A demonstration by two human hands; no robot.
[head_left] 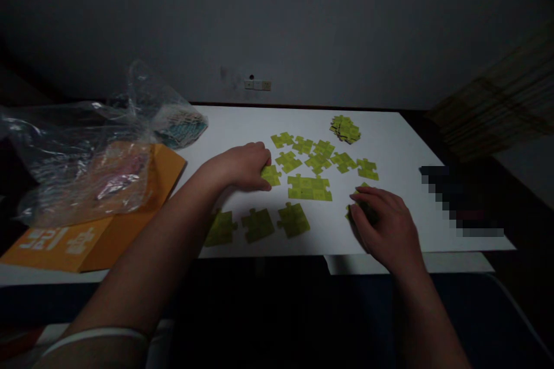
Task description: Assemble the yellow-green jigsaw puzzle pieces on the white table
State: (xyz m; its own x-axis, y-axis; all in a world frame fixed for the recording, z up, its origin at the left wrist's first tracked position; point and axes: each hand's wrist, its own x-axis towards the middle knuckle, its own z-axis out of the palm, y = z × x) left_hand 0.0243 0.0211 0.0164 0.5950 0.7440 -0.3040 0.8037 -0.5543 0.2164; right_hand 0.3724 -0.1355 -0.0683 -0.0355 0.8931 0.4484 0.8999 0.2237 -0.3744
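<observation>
The left hand [246,168] sat between the far and front edges of the surface [242,127], thumb and fingers parted at a green puzzle piece [273,175]; whether gripped, I couldn't tell. Nearer the front edge, the right hand [386,222] curled over another piece [367,211], hold likewise unclear

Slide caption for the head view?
Left hand at a green puzzle piece, right hand at another piece, on a white table.

hands [246,167] [385,228]: 2 | near-row puzzle pieces [258,225]: 3 | joined block [310,188]: 1 | piece pile [345,129]: 1
</observation>
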